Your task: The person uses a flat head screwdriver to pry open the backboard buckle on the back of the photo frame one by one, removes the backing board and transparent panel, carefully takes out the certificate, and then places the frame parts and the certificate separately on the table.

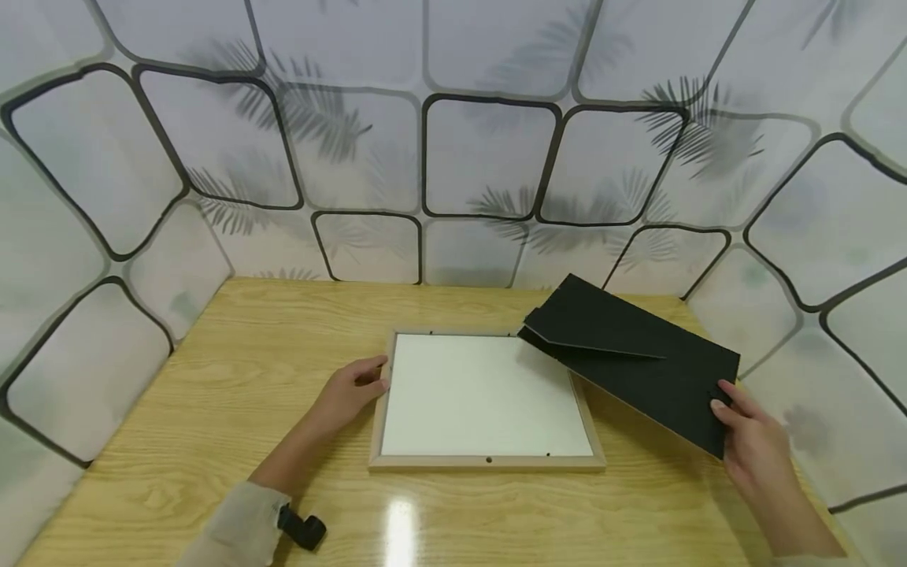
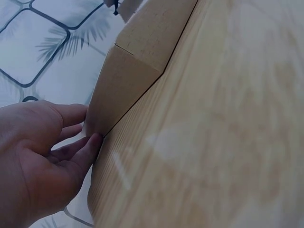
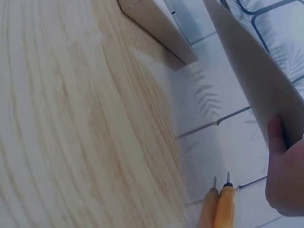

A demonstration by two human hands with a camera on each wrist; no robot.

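A light wooden picture frame [image 1: 489,463] lies flat on the table with a white panel [image 1: 482,402] inside it. My left hand [image 1: 350,394] holds the frame's left side, thumb and fingertips at its edge; the left wrist view shows this hand [image 2: 52,156] against the outer wooden edge [image 2: 114,90]. With my right hand [image 1: 758,441] I grip the right end of a black backing board [image 1: 638,339], thumb on top. The board is tilted above the table, its left end over the frame's upper right corner. A narrow flap [image 1: 595,344] stands slightly off its surface.
The table [image 1: 283,331] has a wood-grain top, with patterned walls [image 1: 489,157] behind and at both sides. An orange-handled tool [image 3: 224,209] with a thin metal shaft appears low in the right wrist view. A black wrist device [image 1: 303,528] sits at my left sleeve.
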